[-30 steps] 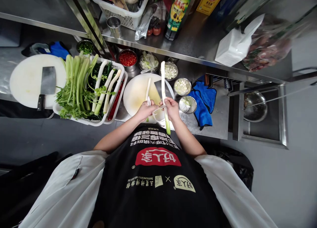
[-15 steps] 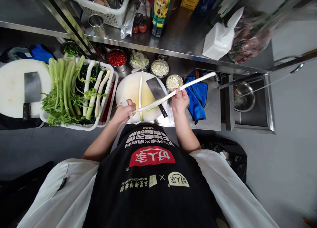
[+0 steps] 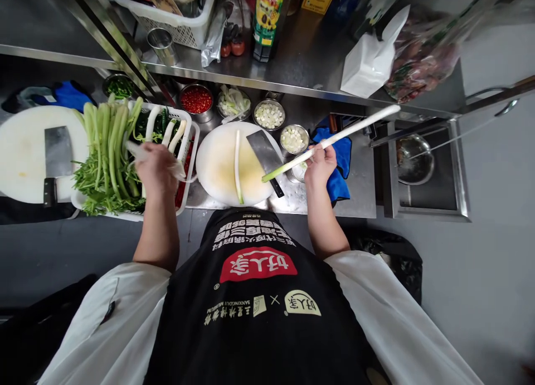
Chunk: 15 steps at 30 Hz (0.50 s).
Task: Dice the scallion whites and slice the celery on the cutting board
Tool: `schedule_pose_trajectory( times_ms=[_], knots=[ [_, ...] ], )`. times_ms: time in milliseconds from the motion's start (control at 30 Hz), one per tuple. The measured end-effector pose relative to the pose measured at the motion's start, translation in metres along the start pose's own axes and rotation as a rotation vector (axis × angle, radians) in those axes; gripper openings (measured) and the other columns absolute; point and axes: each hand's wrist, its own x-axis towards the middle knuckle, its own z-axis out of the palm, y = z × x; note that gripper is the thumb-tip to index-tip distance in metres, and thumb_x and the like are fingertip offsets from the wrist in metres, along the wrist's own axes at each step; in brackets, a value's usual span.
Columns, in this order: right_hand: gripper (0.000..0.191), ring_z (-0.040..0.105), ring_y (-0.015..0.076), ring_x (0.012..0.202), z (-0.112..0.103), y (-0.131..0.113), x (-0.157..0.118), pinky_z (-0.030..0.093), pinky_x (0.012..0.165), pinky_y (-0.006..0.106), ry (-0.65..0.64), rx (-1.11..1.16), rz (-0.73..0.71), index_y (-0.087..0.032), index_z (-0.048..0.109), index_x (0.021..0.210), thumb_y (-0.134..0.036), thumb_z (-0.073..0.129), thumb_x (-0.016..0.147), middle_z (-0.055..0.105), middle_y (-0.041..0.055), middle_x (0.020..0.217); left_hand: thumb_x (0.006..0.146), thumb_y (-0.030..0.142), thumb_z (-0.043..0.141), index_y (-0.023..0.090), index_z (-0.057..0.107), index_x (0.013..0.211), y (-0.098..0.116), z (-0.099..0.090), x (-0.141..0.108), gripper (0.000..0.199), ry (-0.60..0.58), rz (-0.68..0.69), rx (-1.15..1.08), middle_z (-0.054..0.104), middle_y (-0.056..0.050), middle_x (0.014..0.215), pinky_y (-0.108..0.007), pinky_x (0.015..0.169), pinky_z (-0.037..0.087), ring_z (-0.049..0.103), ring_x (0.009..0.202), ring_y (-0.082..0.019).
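My right hand (image 3: pixel 321 161) is closed around a long scallion (image 3: pixel 355 128), which slants over the right side of the counter with its green end toward the round cutting board (image 3: pixel 217 173). Another scallion (image 3: pixel 237 165) lies on that board beside a cleaver (image 3: pixel 264 156). My left hand (image 3: pixel 156 165), blurred by motion, is closed on a thin, pale scallion peel (image 3: pixel 180 172) that trails from both sides of the fist. It is above the white basket (image 3: pixel 125 214), which holds celery (image 3: pixel 111 134) and more scallions (image 3: pixel 152 122).
Behind the board stand bowls of chopped red chilies (image 3: pixel 196 99), scallion peels (image 3: pixel 234 102) and chopped scallion (image 3: pixel 270 115). Blue gloves (image 3: pixel 340 187) lie at right, near a sink (image 3: pixel 432 204). A second board (image 3: pixel 20 151) with a cleaver (image 3: pixel 58 151) is at left. A metal shelf (image 3: pixel 309 56) overhangs the back.
The peel has come off the scallion. My left hand has moved left with it to above the basket, while my right hand has shifted slightly right and back, scallion still in it.
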Motion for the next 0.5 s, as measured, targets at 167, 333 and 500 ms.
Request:
schedule_pose_trajectory(
  times_ms=[167,333,500],
  knots=[
    [0.046,0.072,0.0201,0.081,0.033,-0.003,-0.028,0.059,0.062,0.029,-0.194,-0.103,-0.061,-0.026,0.067,0.129,-0.059,0.066,0.096,0.072,0.0039,0.095,0.063,0.035,0.094,0.019,0.075,0.085,-0.035,0.045,-0.053,0.032,-0.844,-0.223,0.255,0.067,0.000,0.071,-0.026,0.062,0.043,0.058,0.063,-0.015],
    [0.041,0.074,0.0210,0.088,0.055,-0.003,-0.038,0.061,0.069,0.030,-0.221,-0.107,-0.088,-0.025,0.067,0.129,-0.049,0.069,0.096,0.072,0.0043,0.096,0.070,0.035,0.089,0.020,0.078,0.080,-0.076,0.077,-0.093,0.022,-1.142,-0.223,0.333,0.062,0.004,0.059,-0.024,0.055,0.039,0.053,0.052,-0.012],
    [0.038,0.074,0.0224,0.096,0.060,0.006,-0.040,0.063,0.075,0.033,-0.151,-0.119,-0.097,-0.023,0.066,0.129,-0.044,0.069,0.097,0.071,0.0050,0.098,0.073,0.029,0.082,0.019,0.076,0.074,-0.081,0.083,-0.105,0.011,-1.165,-0.193,0.348,0.064,0.003,0.059,-0.024,0.055,0.039,0.053,0.052,-0.012]
  ],
)
